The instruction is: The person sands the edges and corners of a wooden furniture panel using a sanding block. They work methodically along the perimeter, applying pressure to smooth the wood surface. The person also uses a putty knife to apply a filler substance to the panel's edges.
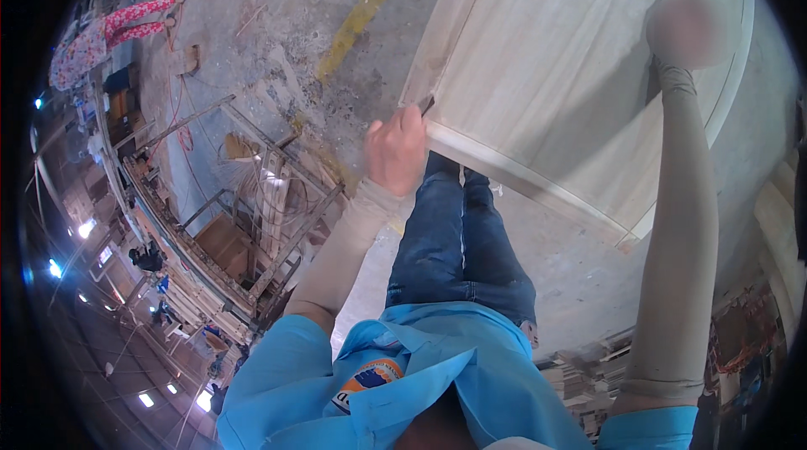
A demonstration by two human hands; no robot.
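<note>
A large pale wooden panel (546, 72) with a raised rim and a seam along its left side spans the upper right. My left hand (397, 150) is at the panel's near left corner, its fingers closed. A small dark piece (428, 104) sticks out past the fingertips against the corner; its kind cannot be made out. Over the panel's right part, near the curved rim, is my right hand (691, 27). It is blurred, so its fingers and anything in them are hidden. A shadow of the right arm falls across the wood.
On the left stands a rusty metal frame cart (244, 231) holding wooden pieces. Another person (118, 34) in red patterned trousers is at the far upper left. Stacked boards (588, 374) lie at the lower right. The concrete floor (277, 21) bears a yellow stripe.
</note>
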